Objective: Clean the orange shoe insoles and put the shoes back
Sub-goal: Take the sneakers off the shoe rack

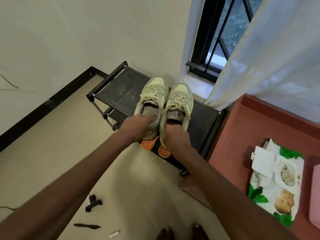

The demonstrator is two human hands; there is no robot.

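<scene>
Reaching forward, two hands each grip one pale yellow-green sneaker at the heel: the left hand [138, 124] curls into the collar of the left sneaker [153, 94], the right hand [174, 134] into that of the right sneaker [180, 101]. Two orange insole heels [148, 144] peek out beneath the hands. Both sneakers sit side by side, touching, above the black shoe rack [117, 89]. One wet-wipes pack [277, 181] lies at right.
</scene>
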